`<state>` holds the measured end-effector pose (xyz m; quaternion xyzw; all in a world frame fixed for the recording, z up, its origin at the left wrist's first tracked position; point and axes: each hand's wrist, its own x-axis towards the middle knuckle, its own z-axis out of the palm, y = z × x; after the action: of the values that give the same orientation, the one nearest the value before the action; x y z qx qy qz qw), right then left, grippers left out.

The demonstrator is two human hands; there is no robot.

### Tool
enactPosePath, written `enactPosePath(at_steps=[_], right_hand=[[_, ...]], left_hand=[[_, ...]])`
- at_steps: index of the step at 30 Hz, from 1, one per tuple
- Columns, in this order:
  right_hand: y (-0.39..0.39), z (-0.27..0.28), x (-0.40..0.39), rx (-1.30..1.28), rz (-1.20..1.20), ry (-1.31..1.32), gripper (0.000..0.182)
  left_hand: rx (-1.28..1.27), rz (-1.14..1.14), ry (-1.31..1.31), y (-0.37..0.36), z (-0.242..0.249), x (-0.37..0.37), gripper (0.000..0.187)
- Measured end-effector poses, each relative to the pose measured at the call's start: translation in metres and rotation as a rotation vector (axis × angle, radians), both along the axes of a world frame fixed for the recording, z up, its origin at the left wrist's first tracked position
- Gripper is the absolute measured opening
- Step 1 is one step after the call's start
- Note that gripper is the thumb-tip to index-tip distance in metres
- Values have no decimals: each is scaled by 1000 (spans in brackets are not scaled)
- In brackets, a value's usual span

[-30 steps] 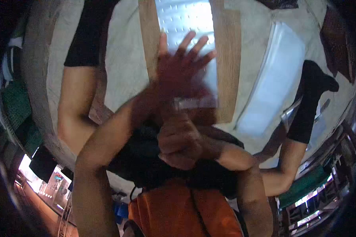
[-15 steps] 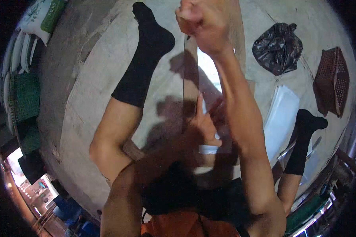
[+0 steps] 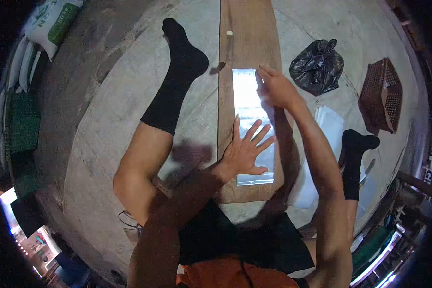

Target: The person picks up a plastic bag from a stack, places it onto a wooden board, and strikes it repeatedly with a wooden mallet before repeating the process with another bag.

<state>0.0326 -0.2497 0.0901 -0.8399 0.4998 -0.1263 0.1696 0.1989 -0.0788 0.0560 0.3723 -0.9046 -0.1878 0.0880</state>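
Note:
A clear, shiny plastic sheet (image 3: 247,98) lies lengthwise on a long brown wooden board (image 3: 249,48) between the person's legs. My left hand (image 3: 247,151) rests flat on the lower half of the sheet with its fingers spread. At the sheet's upper right corner, my right hand (image 3: 277,89) has its fingers closed against the edge; whatever is between them is too small to make out. A small pale object (image 3: 229,33) sits on the board above the sheet.
To the right are a crumpled black plastic bag (image 3: 317,67), a brown perforated basket (image 3: 381,96) and a stack of whitish plastic sheets (image 3: 329,125). The legs in black socks (image 3: 177,62) flank the board. White sacks (image 3: 50,24) stand at the upper left.
My right hand has come down from beyond the sheet's top to its upper right corner. The fingers of my left hand have spread out over the sheet. The whole view has shifted slightly.

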Motion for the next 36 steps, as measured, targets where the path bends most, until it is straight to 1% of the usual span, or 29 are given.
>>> enactPosePath(at_steps=[1,2,4,5,7,8,9,10,11,12,13,14,15,16,17,18,19,20,21,22,23,24,25,27,29,31,33,35,36], right_hand=[[4,-2,2,-37,1,41,47],[3,-3,5,-44,4,36,47],[2,0,13,45,-52,180,44],[0,0,16,31,-53,180,44],[-2,-7,22,-22,-104,285,35],[-4,-10,26,-38,-131,300,27],[-3,-11,28,-56,-134,303,27],[0,-5,32,-60,-143,303,25],[7,1,34,-58,-157,307,24],[15,8,35,53,-225,248,30],[22,24,38,29,-232,246,30],[37,46,42,30,-166,150,35],[49,68,46,34,-94,57,41],[60,106,56,23,-86,58,41],[74,152,69,126,4,-38,47],[86,178,80,233,93,-135,53],[87,187,88,231,100,-140,53],[80,197,94,125,138,-218,55],[76,206,97,20,173,-294,56],[78,216,93,11,174,-297,56],[82,226,85,-136,112,-328,55],[85,233,76,-285,46,-362,55],[90,234,63,-295,40,-372,55],[105,229,20,-48,-130,-620,58],[122,190,-31,-27,-245,-679,56],[150,150,-92,-17,-390,-724,55],[186,122,-146,64,-581,-451,54],[214,106,-184,125,-742,-200,51],[217,91,-201,105,-751,-50,49]], left_hand=[[-8,0,-3,-1,1,0,97],[-9,-8,-32,-2,2,1,97],[-10,-18,-58,2,3,1,97],[-3,-19,-75,1,2,0,97],[-11,-21,-91,1,4,-2,97],[-2,-27,-152,-1,8,-3,97],[9,-31,-212,0,12,-2,97],[-15,-5,-49,3,20,0,97],[-29,-9,-44,6,21,0,97],[25,68,-16,9,16,2,96],[71,147,11,5,8,6,95],[57,401,504,9,1,13,98],[-108,692,587,16,-7,18,102],[115,788,705,25,1,30,90],[349,878,815,36,9,43,77],[346,887,813,45,11,49,77],[415,881,913,53,12,54,60],[479,866,1016,56,21,60,45],[468,863,1017,61,30,67,45],[554,871,1069,67,51,78,35],[641,878,1117,72,69,90,26],[610,885,943,74,79,105,28],[600,879,933,76,77,116,28],[792,1043,928,82,43,135,34],[593,1109,614,84,-80,179,43],[766,1201,368,88,-11,172,63],[451,1257,416,85,-54,184,69],[277,1195,-50,89,63,130,69],[-20,1064,-131,89,50,113,65]])
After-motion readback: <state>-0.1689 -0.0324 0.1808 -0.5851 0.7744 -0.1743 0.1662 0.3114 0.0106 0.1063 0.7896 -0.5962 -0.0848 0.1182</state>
